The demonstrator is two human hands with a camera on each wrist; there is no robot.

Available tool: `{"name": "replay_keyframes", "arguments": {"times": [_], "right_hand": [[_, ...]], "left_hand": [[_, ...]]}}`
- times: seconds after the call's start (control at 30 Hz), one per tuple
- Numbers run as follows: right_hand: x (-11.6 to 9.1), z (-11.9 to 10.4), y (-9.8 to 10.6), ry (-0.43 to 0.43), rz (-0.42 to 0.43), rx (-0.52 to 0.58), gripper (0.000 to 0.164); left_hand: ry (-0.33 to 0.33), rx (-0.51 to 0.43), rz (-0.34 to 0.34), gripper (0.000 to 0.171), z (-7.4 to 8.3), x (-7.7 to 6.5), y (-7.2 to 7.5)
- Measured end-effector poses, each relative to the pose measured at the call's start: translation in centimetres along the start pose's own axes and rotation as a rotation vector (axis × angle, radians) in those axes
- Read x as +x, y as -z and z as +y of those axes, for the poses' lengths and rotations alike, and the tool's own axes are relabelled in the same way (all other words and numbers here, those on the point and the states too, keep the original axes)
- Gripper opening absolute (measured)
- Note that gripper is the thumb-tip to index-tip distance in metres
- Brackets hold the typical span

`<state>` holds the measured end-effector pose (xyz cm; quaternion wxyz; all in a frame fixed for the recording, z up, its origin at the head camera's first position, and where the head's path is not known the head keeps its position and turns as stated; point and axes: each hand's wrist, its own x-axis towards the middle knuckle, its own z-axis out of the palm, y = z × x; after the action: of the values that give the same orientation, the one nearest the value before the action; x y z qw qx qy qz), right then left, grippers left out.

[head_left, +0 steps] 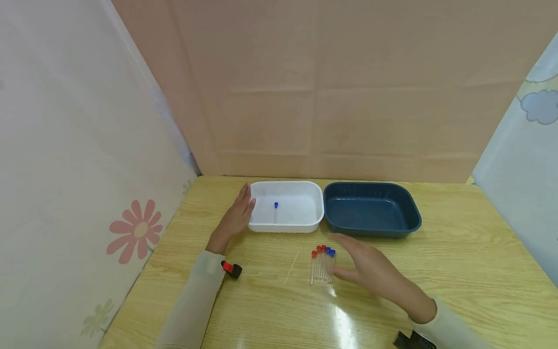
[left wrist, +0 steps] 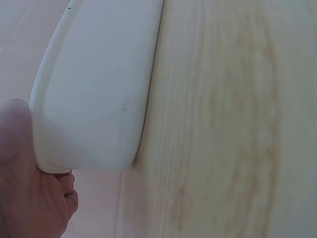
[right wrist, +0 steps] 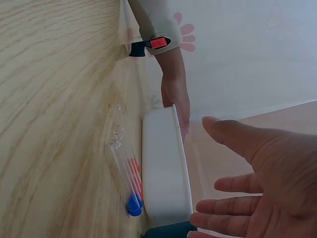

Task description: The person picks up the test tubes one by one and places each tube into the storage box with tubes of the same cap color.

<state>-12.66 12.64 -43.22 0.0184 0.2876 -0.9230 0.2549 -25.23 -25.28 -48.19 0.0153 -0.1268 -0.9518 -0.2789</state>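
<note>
My left hand (head_left: 237,213) rests against the left end of a white tray (head_left: 285,228), its fingers fairly straight and its thumb at the rim. In the left wrist view that thumb (left wrist: 15,131) lies at the tray's upper edge. Inside the tray lies one test tube with a blue cap (head_left: 276,205). My right hand (head_left: 377,269) hovers with thumb and fingers spread, holding nothing. Just left of it, several clear test tubes (head_left: 320,269) lie side by side on the table, some capped red, others blue. Their caps point toward the trays.
A dark blue tray (head_left: 370,232) stands right beside the white one. Both are on a wooden table (head_left: 462,271) near a brown back wall (head_left: 348,121). White patterned sheets (head_left: 65,145) hang at the sides.
</note>
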Motion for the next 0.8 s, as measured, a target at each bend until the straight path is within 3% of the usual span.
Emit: {"name": "replay_keyframes", "arguments": {"times": [0.23, 0.8], "right_hand": [[-0.8, 0.8, -0.9, -0.03, -0.05, -0.016, 0.081], [-1.0, 2.2, -3.3, -0.082, -0.059, -0.027, 0.087]], "left_hand": [[-0.013, -0.007, 0.001, 0.068, -0.2, 0.1, -0.1], [-0.015, -0.002, -0.001, 0.068, -0.1, 0.1, 0.0]]}}
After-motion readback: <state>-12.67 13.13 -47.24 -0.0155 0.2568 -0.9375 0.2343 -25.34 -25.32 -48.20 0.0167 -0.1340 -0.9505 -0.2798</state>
